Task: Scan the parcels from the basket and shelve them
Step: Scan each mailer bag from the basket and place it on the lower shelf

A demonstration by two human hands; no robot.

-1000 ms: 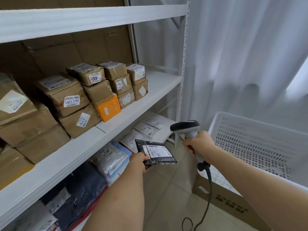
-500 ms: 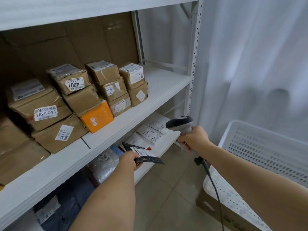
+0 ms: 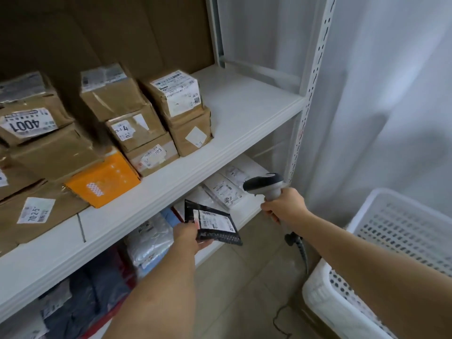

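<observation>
My left hand (image 3: 189, 237) grips a small black parcel (image 3: 214, 225) with a white label facing up, just in front of the lower shelf's edge. My right hand (image 3: 285, 206) holds a grey barcode scanner (image 3: 265, 183) by its handle, to the right of the parcel and a little above it, its head aimed left. The scanner's cable (image 3: 299, 250) hangs down toward the floor. The white perforated basket (image 3: 401, 231) stands at the lower right, behind my right forearm.
Brown cardboard boxes (image 3: 181, 111) and an orange box (image 3: 105, 179) are stacked on the left of the white middle shelf (image 3: 247, 111). Soft bagged parcels (image 3: 149, 241) and labelled white ones (image 3: 226, 189) lie on the lower shelf. A pale curtain (image 3: 391, 94) hangs to the right.
The view has moved closer to the shelf. My left hand has carried the black parcel up toward the lower shelf, and the scanner has followed alongside it.
</observation>
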